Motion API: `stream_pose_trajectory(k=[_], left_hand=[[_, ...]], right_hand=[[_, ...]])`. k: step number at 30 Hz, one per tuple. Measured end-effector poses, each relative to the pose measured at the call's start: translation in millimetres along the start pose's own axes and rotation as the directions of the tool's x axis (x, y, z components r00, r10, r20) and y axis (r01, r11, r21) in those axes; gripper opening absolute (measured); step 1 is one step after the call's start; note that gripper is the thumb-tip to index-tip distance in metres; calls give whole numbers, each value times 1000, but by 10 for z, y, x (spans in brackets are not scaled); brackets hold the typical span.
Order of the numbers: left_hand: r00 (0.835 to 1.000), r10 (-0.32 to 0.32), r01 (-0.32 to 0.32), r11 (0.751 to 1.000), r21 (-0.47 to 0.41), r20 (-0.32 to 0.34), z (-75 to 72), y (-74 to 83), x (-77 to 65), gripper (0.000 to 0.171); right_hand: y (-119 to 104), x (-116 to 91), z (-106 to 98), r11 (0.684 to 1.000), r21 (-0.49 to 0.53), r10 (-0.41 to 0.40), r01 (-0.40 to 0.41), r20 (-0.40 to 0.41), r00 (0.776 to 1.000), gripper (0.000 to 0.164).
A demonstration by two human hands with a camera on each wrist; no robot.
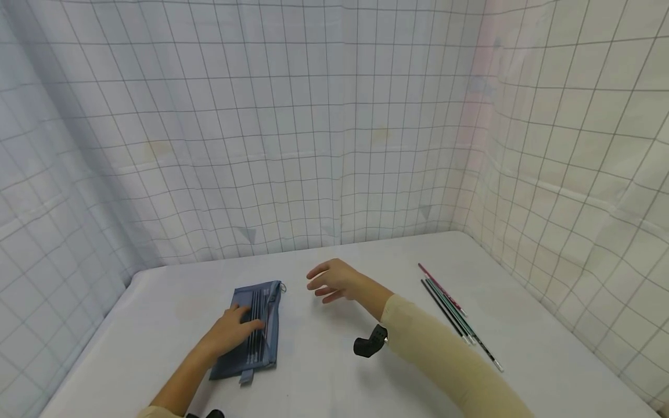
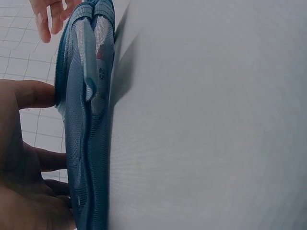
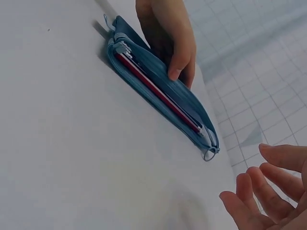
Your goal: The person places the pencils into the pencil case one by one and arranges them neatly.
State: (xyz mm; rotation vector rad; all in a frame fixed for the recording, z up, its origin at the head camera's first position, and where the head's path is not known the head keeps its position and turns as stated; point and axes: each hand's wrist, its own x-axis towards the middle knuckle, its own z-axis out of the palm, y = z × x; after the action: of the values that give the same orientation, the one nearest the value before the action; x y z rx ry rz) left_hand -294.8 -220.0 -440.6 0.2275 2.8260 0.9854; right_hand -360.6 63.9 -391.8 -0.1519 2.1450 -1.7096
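A blue zip pencil case [image 1: 271, 338] lies flat at the left of the table, its ring end away from me. My left hand [image 1: 230, 332] rests on top of it with fingers and thumb spread. In the right wrist view, the unzipped side of the case [image 3: 158, 104] gapes and a red pencil [image 3: 156, 91] shows inside. The left thumb [image 3: 180, 64] lies by the upper edge of this opening. My right hand [image 1: 335, 280] hovers to the right of the case, fingers loosely bent, holding nothing.
On the right side of the table lie several pencils: a red pencil [image 1: 441, 288], green pencils [image 1: 450, 305] and a black pencil [image 1: 442, 309], side by side and slanted. White grid-patterned curtains [image 1: 292, 139] close off the back and both sides of the white table [image 1: 334, 371].
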Motion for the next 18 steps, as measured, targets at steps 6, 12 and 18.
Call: stream_pose_trajectory(k=[6, 12, 18], left_hand=[[1000, -9, 9, 1000, 11, -3, 13, -7, 15, 82], [1000, -10, 10, 1000, 10, -5, 15, -14, 21, 82], [1000, 0, 0, 1000, 3, -4, 14, -28, 24, 82]], right_hand=[[34, -78, -223, 999, -17, -29, 30, 22, 999, 34], [102, -154, -450, 998, -36, -48, 49, 21, 999, 38], [187, -250, -645, 995, -87, -54, 55, 15, 998, 44]])
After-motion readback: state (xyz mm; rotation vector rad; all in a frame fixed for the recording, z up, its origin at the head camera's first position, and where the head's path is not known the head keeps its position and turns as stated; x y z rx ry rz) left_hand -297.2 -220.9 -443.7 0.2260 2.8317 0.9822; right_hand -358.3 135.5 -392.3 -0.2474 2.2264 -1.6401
